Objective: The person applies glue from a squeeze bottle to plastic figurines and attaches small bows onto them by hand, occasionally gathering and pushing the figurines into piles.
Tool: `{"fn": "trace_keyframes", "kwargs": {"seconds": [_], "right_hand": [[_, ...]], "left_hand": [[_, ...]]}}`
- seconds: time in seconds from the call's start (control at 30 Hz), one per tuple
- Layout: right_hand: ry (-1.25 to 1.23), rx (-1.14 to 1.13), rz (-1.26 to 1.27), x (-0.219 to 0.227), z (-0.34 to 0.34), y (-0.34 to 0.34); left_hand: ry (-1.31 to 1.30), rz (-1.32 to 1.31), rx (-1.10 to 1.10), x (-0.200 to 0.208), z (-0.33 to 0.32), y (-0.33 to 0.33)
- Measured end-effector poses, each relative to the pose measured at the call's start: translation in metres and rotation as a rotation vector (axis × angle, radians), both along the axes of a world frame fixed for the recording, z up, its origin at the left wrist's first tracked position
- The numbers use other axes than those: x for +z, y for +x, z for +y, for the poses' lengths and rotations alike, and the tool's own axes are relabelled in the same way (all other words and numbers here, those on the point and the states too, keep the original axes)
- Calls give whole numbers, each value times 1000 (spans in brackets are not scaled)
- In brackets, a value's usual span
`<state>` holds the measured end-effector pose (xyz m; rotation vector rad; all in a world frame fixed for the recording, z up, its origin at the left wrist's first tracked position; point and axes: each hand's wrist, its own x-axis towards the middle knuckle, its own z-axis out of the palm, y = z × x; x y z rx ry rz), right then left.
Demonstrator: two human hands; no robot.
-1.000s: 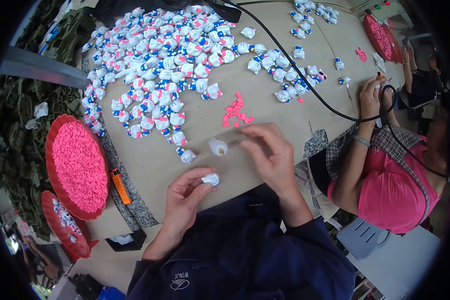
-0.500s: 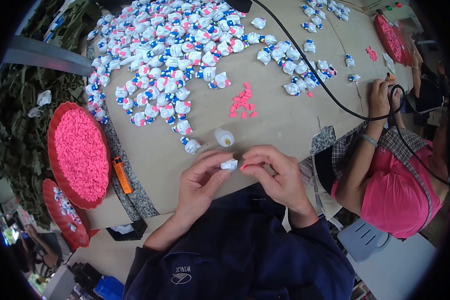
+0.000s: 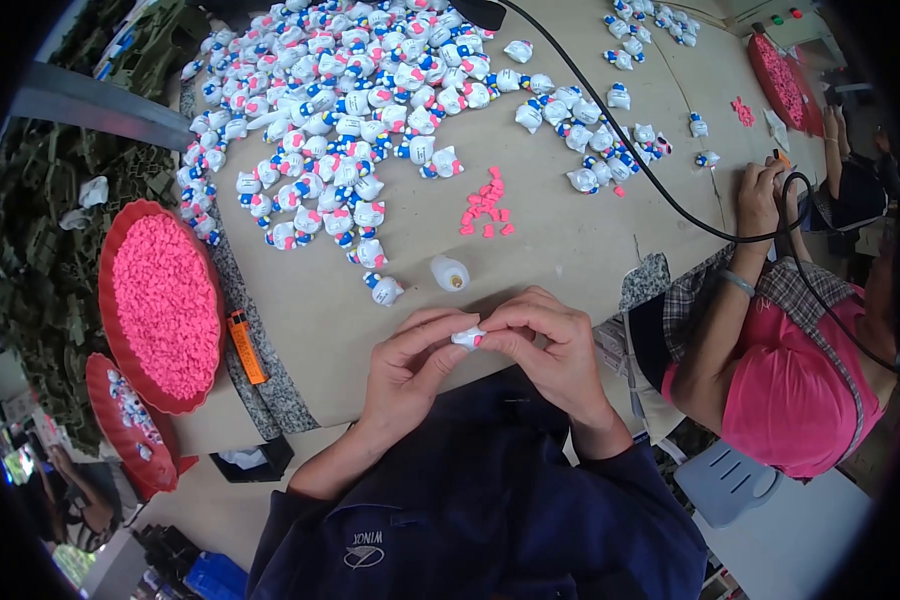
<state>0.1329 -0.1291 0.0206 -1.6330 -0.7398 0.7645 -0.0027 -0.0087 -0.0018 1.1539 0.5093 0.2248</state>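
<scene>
Between the thumb and fingers of my left hand [image 3: 410, 365] is a small white cat-head figure piece [image 3: 464, 338]. My right hand [image 3: 555, 355] pinches a small pink piece [image 3: 478, 341] against the right side of that head; the fingertips of both hands nearly meet there. Just beyond my fingers stands a translucent white bottle [image 3: 450, 273] with a brass-coloured tip. A white-and-blue cat figure [image 3: 382, 289] lies to its left. Farther off, loose pink pieces [image 3: 486, 208] form a small heap on the brown tabletop [image 3: 560, 260].
A large pile of cat figures [image 3: 340, 100] covers the far left, with a smaller group [image 3: 580, 130] at centre right. Red scalloped baskets [image 3: 107, 285] stand left, near an orange box [image 3: 246, 346]. A black cable [image 3: 660, 208] crosses the right side, where a pink-shirted co-worker [image 3: 780, 390] sits.
My right hand has moved left, bringing the pink piece from beside the white head into contact with it. My left hand has shifted slightly right.
</scene>
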Motion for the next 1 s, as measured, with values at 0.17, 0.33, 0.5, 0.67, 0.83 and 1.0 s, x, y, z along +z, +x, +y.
{"fn": "trace_keyframes", "kwargs": {"seconds": [0.17,0.33,0.5,0.67,0.83,1.0], "right_hand": [[0,-38,-265,0,4,-5],[27,-90,-285,-16,6,-10],[8,-218,-348,-12,20,-1],[84,-93,-560,-29,39,6],[181,-265,-318,-19,9,7],[125,-469,-236,-18,-27,15]], "left_hand": [[399,-37,34,5,-2,4],[492,-8,52,2,4,4],[879,215,225,5,23,9],[989,235,247,17,35,32],[1239,-10,65,34,33,87],[1208,-115,-148,13,15,175]]}}
